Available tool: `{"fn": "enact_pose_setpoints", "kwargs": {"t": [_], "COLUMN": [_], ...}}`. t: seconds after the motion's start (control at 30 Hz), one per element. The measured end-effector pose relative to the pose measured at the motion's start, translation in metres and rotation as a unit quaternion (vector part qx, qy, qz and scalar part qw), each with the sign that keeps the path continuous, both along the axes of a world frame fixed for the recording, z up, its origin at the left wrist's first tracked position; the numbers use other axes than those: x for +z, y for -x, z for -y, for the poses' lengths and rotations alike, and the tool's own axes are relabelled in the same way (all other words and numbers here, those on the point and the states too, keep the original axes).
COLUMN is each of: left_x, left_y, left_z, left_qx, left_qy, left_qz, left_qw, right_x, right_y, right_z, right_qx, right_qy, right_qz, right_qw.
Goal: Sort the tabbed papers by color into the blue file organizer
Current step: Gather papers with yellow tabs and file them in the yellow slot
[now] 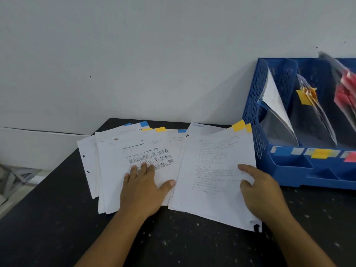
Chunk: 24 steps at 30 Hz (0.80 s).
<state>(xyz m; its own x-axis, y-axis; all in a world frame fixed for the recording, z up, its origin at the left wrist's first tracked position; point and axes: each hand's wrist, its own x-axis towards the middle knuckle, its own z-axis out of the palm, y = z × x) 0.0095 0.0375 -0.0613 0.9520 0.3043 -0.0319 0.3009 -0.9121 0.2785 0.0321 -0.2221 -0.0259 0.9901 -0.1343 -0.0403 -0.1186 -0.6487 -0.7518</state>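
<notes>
Presently the left hand (pixel 141 186) lies flat, fingers straight, pressing the unsorted stack (pixel 134 151) on the black table (pixel 57 218). The right hand (pixel 259 191) pinches the right edge of a yellow-tabbed sheet (pixel 215 170), thumb on top, the sheet tilted toward the blue file organizer (pixel 289 170) just beside it. Compartments already hold papers: a white sheet leftmost, yellow tabs (pixel 306 95) in the middle, red further right. Risks, as judged: more than one sheet appears to be gripped, so a differently tabbed page could ride along; the curled white sheet may snag an entering page; a loosened left hand would let the fanned stack slide
</notes>
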Motion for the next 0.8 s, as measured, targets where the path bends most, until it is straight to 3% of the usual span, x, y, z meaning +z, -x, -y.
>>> {"fn": "enact_pose_setpoints", "kwargs": {"t": [0.17,0.27,0.43,0.57,0.67,0.8], "left_x": [-0.002,0.002,0.016,0.031,0.036,0.019], "left_y": [0.0,0.003,0.01,0.018,0.021,0.023], "left_z": [-0.005,-0.007,-0.005,0.008,0.019,0.035], "left_qx": [0.002,0.045,0.069,0.03,-0.013,-0.113], "left_qy": [0.007,0.072,0.224,0.286,0.302,0.285], "left_qz": [0.043,0.091,0.206,0.273,0.269,0.174], "left_qw": [0.999,0.992,0.95,0.918,0.914,0.936], "right_x": [0.001,0.001,0.002,0.0,0.001,0.007], "right_y": [0.0,0.0,0.001,0.002,0.003,0.009], "right_z": [-0.001,0.0,0.0,-0.003,-0.005,-0.009], "right_qx": [-0.005,-0.002,0.012,0.031,0.034,0.043], "right_qy": [-0.005,-0.012,-0.037,-0.05,-0.057,-0.143], "right_qz": [-0.004,-0.001,0.011,0.006,-0.001,-0.001], "right_qw": [1.0,1.0,0.999,0.998,0.998,0.989]}}
